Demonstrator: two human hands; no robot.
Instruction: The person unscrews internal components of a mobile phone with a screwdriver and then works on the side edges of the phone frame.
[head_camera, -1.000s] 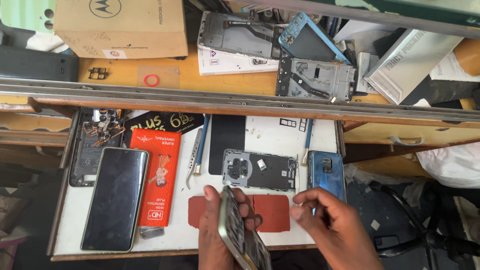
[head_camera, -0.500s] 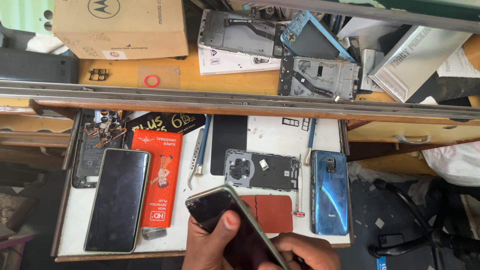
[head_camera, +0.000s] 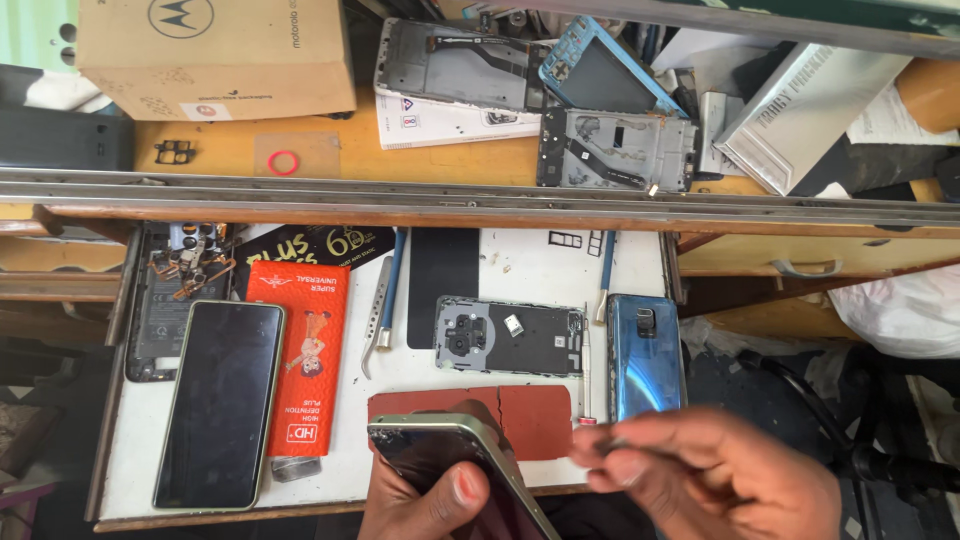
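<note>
Biggest first: white work tray (head_camera: 540, 270) across the middle, under a wooden shelf (head_camera: 450, 150) carrying a cardboard box (head_camera: 215, 50) and stripped phone frames (head_camera: 615, 150). On the tray's left side, a dark-screened phone (head_camera: 220, 400) lying flat, just beside a red packet (head_camera: 305, 365). Toward the right edge, a blue back cover (head_camera: 645, 355), camera end up. Between those, a grey inner frame (head_camera: 510, 337) with its round camera hole, and below it a red mat (head_camera: 520, 415). Smaller now: tweezers (head_camera: 378, 310) next to the packet, and a thin screwdriver (head_camera: 586, 370) between frame and blue cover.

Down at the bottom edge, the action. Left hand (head_camera: 425, 500) wrapped around a green-edged phone (head_camera: 460, 465), thumb pressed on the glass, phone tilted and held up over the front of the tray, overlapping the red mat. Right hand (head_camera: 720, 475) just beside the phone's upper corner, fingertips drawn together in a pinch, blurred with motion; cannot tell whether anything thin sits between them.

Reads as an early stage of work on the held phone: body whole, screen in place, nothing lifted off. Calls for a steady left grip and a fine, light touch at that corner, kept off the glass.
</note>
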